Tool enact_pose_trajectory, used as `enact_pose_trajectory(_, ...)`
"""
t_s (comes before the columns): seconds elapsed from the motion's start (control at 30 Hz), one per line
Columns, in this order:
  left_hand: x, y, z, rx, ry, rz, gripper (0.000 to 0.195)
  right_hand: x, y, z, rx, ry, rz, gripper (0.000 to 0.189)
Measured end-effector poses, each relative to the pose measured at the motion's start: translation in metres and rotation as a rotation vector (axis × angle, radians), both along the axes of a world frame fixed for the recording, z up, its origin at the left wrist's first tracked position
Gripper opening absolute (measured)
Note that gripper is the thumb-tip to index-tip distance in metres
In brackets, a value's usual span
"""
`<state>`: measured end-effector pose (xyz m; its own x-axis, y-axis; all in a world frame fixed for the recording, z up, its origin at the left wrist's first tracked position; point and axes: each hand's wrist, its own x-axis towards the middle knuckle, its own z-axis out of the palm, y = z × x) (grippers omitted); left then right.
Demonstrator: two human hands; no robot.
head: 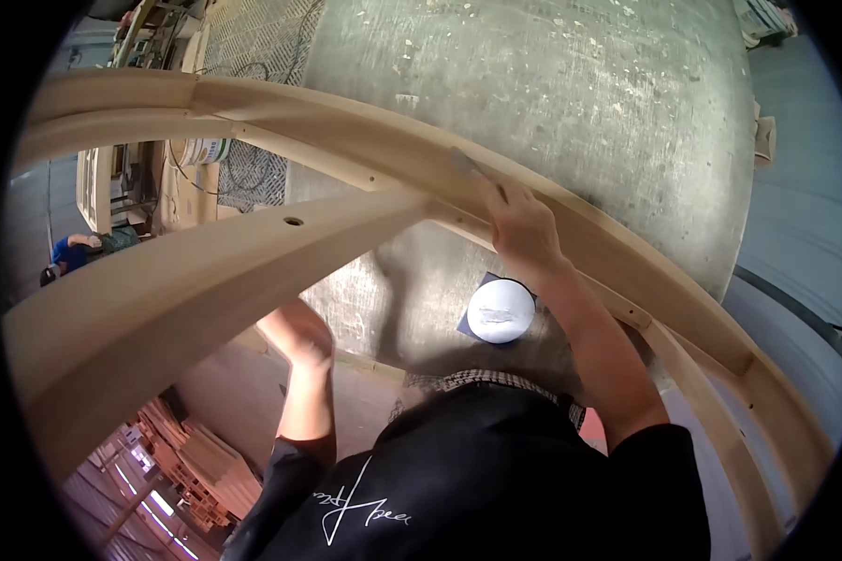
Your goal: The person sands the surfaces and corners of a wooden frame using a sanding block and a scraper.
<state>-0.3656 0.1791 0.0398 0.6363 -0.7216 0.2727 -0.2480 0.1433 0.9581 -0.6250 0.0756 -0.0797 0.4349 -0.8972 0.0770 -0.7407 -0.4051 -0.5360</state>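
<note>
My right hand (526, 224) grips a thin, flat greyish tool (466, 161), blurred and possibly a putty knife. Its tip lies against the inner face of a long wooden rail (365, 144) that crosses in front of me. A thick wooden beam (217, 252) with a dark round hole meets this rail from the left. Below the beam is my left hand (305, 336); the beam hides its fingers, so I cannot tell whether it touches the wood. On the worktable (421, 294), near my waist, a round white disc (502, 312) with a grey smear rests on a dark square piece.
Wooden side pieces (716, 421) of the frame curve down on my right. At left stand a white bucket (207, 151) and a cable (252, 179) on patterned flooring. Another person in blue (70, 254) is farther off. Stacked timber (207, 456) lies lower left.
</note>
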Motion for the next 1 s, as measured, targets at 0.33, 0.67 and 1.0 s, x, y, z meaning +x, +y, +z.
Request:
enact_pose_trajectory(0.33, -0.009, -0.095, 0.108, -0.386, -0.083, -0.739, 0.11, 0.066, -0.058, 0.0, 0.291, 0.203, 0.327, 0.081)
enact_pose_trajectory(0.67, -0.022, -0.098, 0.104, -0.398, -0.16, -0.537, 0.093, 0.156, -0.103, -0.011, 0.266, 0.171, 0.347, 0.061)
enact_pose_trajectory(1.0, -0.026, -0.1, 0.103, -0.406, -0.164, -0.468, 0.085, 0.174, -0.109, -0.009, 0.319, 0.181, 0.32, 0.06)
